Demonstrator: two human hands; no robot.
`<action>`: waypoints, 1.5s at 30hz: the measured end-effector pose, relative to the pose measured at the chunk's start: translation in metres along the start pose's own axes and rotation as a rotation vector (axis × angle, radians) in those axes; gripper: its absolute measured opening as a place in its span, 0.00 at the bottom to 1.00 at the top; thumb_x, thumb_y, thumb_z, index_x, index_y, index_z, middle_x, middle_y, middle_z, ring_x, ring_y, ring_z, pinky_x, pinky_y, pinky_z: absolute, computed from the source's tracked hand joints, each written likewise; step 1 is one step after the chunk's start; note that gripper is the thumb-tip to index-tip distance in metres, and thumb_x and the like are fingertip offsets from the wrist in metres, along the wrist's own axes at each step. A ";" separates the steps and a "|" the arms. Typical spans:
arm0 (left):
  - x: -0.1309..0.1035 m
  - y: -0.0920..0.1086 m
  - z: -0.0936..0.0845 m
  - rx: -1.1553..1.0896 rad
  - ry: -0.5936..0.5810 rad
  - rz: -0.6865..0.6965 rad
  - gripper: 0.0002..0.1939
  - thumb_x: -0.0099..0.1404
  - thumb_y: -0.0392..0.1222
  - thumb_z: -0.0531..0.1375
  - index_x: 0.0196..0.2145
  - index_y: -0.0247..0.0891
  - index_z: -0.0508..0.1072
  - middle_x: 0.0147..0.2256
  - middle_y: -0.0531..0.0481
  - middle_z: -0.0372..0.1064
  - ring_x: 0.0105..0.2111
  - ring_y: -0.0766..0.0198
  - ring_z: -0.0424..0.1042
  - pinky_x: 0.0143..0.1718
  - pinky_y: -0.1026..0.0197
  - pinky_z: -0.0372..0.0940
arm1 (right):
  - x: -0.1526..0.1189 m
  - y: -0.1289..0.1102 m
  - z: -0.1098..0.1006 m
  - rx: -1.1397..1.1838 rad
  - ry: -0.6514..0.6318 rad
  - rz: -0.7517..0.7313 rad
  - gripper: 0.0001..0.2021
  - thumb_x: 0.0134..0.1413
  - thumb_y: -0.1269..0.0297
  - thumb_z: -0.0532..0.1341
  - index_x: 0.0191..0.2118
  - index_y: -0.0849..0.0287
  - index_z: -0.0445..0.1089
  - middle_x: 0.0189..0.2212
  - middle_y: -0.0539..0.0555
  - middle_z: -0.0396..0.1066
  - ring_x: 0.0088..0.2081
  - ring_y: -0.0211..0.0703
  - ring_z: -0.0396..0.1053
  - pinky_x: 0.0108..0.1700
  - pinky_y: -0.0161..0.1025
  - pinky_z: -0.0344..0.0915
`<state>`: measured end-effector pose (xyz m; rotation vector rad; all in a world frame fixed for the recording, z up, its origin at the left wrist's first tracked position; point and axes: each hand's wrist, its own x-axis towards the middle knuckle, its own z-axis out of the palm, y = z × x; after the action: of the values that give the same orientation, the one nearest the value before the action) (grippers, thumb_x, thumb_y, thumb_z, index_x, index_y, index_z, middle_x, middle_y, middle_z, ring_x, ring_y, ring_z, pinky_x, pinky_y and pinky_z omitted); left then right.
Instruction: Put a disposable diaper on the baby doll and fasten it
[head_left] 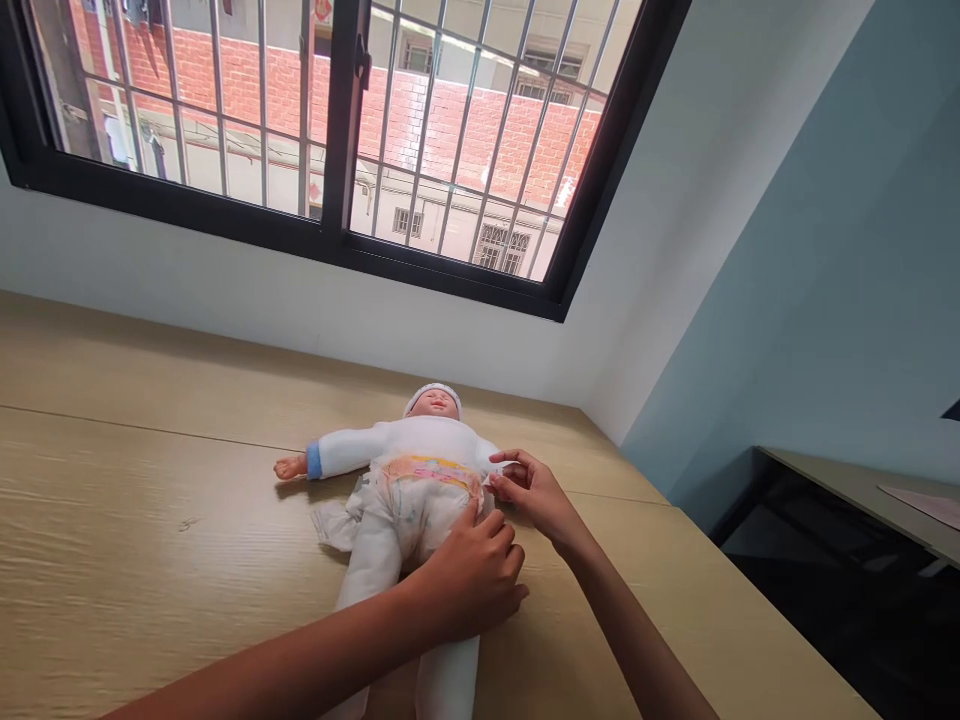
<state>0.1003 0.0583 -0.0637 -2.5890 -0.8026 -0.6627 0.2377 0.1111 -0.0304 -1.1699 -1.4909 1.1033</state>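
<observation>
A baby doll (435, 432) in a white top and knitted-edge cap lies on its back on the wooden tabletop (187, 560), its head towards the window. Around its hips is a white diaper (427, 495) with an orange and yellow printed waistband. My left hand (476, 570) reaches across the doll's legs, its fingers curled against the diaper's right side, the fingertips partly hidden. Just above it, my right hand (532, 495) has thumb and fingertips at the diaper's side edge by the waist, closed on it. The diaper's other side wing (337, 525) spreads loosely on the table.
Behind the table is a wall with a dark-framed window (337, 235) and metal bars outside. A blue-grey wall (810, 250) rises at the right. Past the table's right edge stands another table (825, 480) with a dark space below it.
</observation>
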 end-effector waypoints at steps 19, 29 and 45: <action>-0.001 0.004 -0.003 -0.004 -0.088 -0.002 0.17 0.63 0.52 0.55 0.33 0.34 0.72 0.33 0.44 0.70 0.40 0.53 0.67 0.48 0.46 0.60 | -0.007 -0.018 0.017 -0.023 -0.223 -0.037 0.28 0.56 0.43 0.54 0.53 0.59 0.63 0.39 0.58 0.74 0.44 0.43 0.71 0.49 0.43 0.65; -0.006 0.000 -0.009 0.087 -0.106 -0.281 0.33 0.64 0.62 0.49 0.53 0.32 0.68 0.54 0.30 0.63 0.57 0.38 0.58 0.55 0.40 0.53 | -0.018 -0.051 -0.003 0.040 -0.071 -0.107 0.26 0.57 0.43 0.53 0.46 0.60 0.68 0.39 0.58 0.73 0.41 0.44 0.72 0.48 0.43 0.65; -0.014 -0.122 -0.092 -0.011 -0.262 -0.494 0.09 0.58 0.29 0.52 0.33 0.35 0.71 0.35 0.46 0.71 0.40 0.57 0.68 0.42 0.56 0.61 | -0.043 -0.078 -0.002 -0.086 0.033 -0.165 0.22 0.57 0.43 0.51 0.43 0.56 0.69 0.36 0.55 0.71 0.35 0.45 0.71 0.42 0.43 0.65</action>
<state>-0.0138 0.1053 0.0282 -2.5294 -1.5537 -0.4538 0.2327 0.0575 0.0403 -1.0965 -1.5920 0.9130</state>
